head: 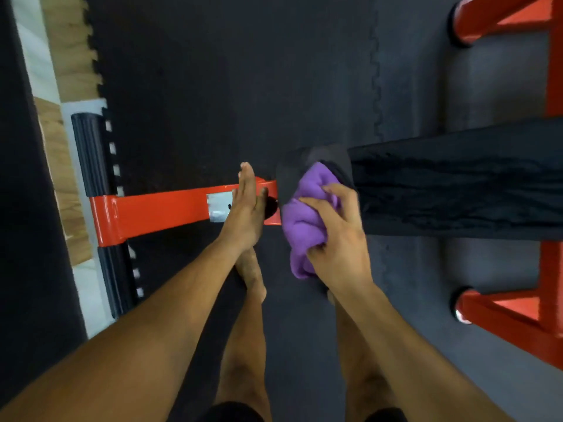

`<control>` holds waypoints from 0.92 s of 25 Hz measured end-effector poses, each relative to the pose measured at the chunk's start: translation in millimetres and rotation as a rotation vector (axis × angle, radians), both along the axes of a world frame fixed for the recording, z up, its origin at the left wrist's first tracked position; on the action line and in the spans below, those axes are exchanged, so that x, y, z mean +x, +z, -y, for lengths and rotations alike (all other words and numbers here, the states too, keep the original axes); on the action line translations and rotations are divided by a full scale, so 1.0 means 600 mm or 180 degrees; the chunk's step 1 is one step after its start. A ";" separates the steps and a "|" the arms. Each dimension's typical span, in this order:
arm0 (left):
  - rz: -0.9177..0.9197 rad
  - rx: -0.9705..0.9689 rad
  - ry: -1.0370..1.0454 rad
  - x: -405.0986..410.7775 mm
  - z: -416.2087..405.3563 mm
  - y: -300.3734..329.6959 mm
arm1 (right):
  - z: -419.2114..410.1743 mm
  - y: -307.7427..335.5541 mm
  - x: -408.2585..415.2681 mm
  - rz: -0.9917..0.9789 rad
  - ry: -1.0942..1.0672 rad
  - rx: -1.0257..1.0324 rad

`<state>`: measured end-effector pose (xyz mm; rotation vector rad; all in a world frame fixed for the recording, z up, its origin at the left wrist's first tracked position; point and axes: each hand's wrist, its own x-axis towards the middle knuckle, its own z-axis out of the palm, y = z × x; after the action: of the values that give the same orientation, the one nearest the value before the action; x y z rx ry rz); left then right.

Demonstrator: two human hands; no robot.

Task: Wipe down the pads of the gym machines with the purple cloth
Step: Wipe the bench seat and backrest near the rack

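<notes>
Head view: right hand [335, 239] gripping bunched purple cloth [304, 220], pressed to near end of black pad [441, 190]. Left hand [246, 205] flat, fingers straight, holding nothing, against red frame [161, 211]. Mid-wipe by the look; remaining length and other machines seemingly pending.

Pad [457, 190]: was extended from the right edge toward the middle.
Cloth [304, 220]: was bunched at the pad's left end, under the right hand [338, 236].
Left hand [246, 208]: was held flat just left of the cloth, over the frame bar [164, 208].
Frame bar: was run leftward to the foot rollers [97, 184].
Floor mat [243, 86]: was laid beneath everything.
</notes>
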<state>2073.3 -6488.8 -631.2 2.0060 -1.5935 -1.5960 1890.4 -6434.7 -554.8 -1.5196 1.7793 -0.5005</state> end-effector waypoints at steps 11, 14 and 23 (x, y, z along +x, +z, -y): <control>0.0635 -0.1695 -0.0364 -0.175 0.077 0.079 | -0.062 -0.017 -0.004 0.0800 -0.1848 0.0170; 0.0493 -0.1912 0.0057 -0.168 0.066 0.060 | 0.043 -0.098 -0.023 0.0463 -0.1349 0.0554; 0.0686 -0.2098 -0.0145 -0.165 0.071 0.047 | -0.077 -0.076 -0.050 0.1327 -0.1743 0.1027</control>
<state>1974.4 -6531.3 -603.2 1.8063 -1.9162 -0.7177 1860.3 -6388.2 -600.1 -0.6391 1.8136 -0.6944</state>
